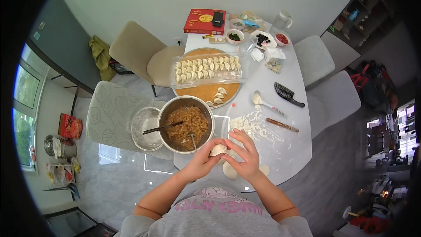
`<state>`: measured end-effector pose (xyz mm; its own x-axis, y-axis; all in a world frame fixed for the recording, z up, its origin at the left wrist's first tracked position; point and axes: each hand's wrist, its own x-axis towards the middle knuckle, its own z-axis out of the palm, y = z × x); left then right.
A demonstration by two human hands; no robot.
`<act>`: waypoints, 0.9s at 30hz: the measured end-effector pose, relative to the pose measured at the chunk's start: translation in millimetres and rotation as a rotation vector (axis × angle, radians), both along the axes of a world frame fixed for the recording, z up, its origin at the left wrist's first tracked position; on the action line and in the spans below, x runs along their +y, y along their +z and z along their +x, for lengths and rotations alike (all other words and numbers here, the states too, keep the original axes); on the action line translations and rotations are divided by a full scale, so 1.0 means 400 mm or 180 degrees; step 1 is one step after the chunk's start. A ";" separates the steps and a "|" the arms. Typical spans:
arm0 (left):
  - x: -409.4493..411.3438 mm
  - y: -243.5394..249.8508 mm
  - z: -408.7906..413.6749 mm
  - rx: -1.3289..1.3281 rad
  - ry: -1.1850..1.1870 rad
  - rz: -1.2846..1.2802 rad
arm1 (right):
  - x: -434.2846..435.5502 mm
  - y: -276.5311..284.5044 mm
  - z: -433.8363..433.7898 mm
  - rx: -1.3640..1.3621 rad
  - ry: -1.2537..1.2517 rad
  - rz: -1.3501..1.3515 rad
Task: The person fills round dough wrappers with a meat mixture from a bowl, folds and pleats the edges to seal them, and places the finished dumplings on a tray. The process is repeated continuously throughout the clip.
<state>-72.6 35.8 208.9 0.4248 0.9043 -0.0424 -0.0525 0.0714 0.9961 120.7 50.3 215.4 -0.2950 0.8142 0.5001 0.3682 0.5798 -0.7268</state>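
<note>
My left hand point(205, 159) holds a dumpling point(217, 150) of pale dough beside the steel bowl. The fingertips of my right hand point(243, 156) pinch the dumpling's right edge. Round dough wrappers point(229, 170) lie on the table below my right hand. The steel bowl point(160, 118) holds brown filling point(187, 125), with dark chopsticks point(162, 127) and a metal utensil point(193, 142) in it. Beyond it, a clear plastic tray point(210, 82) of several rows of dumplings rests on a round wooden board point(184, 92). A few more dumplings point(218, 95) sit on the board itself.
Flour point(253, 126) is spread on the table point(289, 151) near a wooden rolling pin point(282, 125), a spoon point(268, 103) with flour and a black cleaver point(287, 94). A basin point(144, 146) is left of the bowl. Small bowls, a red box point(197, 23) and a jug point(281, 22) stand at the back.
</note>
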 end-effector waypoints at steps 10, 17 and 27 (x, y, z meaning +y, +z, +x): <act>-0.006 -0.025 0.038 -0.0235 0.0047 0.0018 | 0.015 -0.052 0.011 0.0006 0.0528 0.0522; -0.010 -0.012 0.033 0.0000 0.0205 -0.0010 | 0.002 0.022 0.002 -0.0220 -0.0259 0.0596; -0.010 0.007 0.051 0.0110 0.0246 0.0035 | 0.013 0.006 0.015 -0.0239 -0.0035 0.0723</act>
<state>-52.2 31.8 211.6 0.3523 0.9348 -0.0457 -0.0230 0.0574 0.9981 126.9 55.7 217.8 -0.3301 0.6866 0.6477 0.4235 0.7210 -0.5484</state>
